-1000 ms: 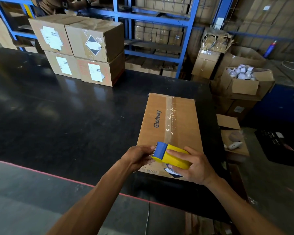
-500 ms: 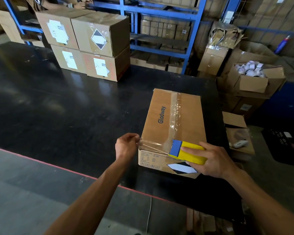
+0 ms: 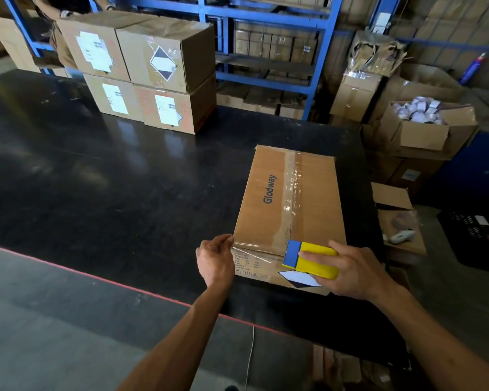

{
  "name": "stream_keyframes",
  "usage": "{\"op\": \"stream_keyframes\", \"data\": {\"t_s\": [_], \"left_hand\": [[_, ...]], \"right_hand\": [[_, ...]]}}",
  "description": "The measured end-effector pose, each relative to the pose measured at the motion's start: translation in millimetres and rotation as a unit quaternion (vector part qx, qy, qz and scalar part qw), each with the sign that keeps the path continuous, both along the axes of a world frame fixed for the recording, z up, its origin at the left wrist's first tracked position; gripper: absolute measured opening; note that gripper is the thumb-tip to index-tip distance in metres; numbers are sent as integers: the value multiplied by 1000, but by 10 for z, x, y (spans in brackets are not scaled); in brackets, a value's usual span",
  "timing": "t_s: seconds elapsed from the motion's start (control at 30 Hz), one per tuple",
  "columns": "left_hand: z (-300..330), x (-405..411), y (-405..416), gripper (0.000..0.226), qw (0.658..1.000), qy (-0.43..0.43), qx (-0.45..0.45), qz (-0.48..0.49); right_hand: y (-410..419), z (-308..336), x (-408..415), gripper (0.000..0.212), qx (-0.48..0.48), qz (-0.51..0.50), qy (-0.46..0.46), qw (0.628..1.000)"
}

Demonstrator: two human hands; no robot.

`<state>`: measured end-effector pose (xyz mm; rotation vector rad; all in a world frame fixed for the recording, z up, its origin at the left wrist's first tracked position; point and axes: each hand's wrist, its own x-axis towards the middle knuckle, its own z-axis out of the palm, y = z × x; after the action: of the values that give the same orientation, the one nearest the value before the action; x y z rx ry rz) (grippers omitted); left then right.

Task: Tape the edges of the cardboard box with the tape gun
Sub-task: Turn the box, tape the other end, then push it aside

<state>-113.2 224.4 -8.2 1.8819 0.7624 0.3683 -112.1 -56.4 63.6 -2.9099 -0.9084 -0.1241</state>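
Observation:
A flat cardboard box [image 3: 316, 193] printed "Glodway" lies on the black table [image 3: 110, 193], with clear tape running down its top seam. My right hand [image 3: 353, 269] grips the yellow and blue tape gun [image 3: 308, 258] at the box's near edge. A strip of clear tape [image 3: 259, 249] stretches leftward from the gun along that near top edge. My left hand [image 3: 216, 258] pinches the strip's end against the box's near left corner.
Four stacked labelled cartons [image 3: 141, 69] stand at the table's far side. Blue shelving [image 3: 266, 52] rises behind. To the right sit open boxes, one holding tape rolls [image 3: 418, 111], a small carton with a white handheld device [image 3: 401, 237], and a black crate [image 3: 474, 235].
The hands drew apart: my left hand pulled the tape end to the near left corner, and the tape gun moved right along the near edge, stretching out a strip.

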Motion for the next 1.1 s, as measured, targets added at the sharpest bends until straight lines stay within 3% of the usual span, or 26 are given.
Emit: {"op": "stream_keyframes", "data": {"t_s": [0.47, 0.53, 0.6, 0.63, 0.7, 0.73, 0.8, 0.87, 0.93, 1.0, 1.03, 1.1], "left_hand": [[-176, 30, 56, 14, 999, 3, -39, -30], [-256, 42, 152, 39, 998, 20, -28, -50], [-328, 74, 300, 92, 995, 59, -33, -68], [-346, 100, 369, 105, 994, 67, -31, -77], [-322, 136, 457, 93, 994, 33, 37, -100], [-289, 141, 490, 81, 986, -12, 118, -114], [-186, 164, 502, 62, 924, -152, 304, -177], [-153, 283, 441, 54, 815, -264, 417, -304], [-114, 431, 362, 54, 682, -295, 500, -445], [-194, 597, 350, 57, 559, -254, 579, -536], [-265, 663, 374, 59, 527, -222, 598, -562], [-389, 732, 442, 61, 526, -164, 592, -588]], "right_hand": [[66, -11, 29, 52, -36, -4, 60, 998], [77, -12, 46, 52, -40, -7, 59, 997], [97, -4, 56, 52, -45, -18, 60, 997], [107, -1, 63, 53, -50, -24, 57, 997], [127, 21, 73, 53, -68, -38, 71, 994], [136, 38, 82, 53, -82, -43, 77, 993], [145, 57, 94, 54, -96, -46, 83, 991], [168, 80, 95, 54, -97, -43, 82, 991], [199, 103, 91, 54, -99, -38, 82, 991], [207, 111, 88, 54, -91, -35, 83, 992], [207, 114, 90, 54, -89, -33, 79, 992], [214, 112, 93, 55, -99, -25, 66, 993]]}}
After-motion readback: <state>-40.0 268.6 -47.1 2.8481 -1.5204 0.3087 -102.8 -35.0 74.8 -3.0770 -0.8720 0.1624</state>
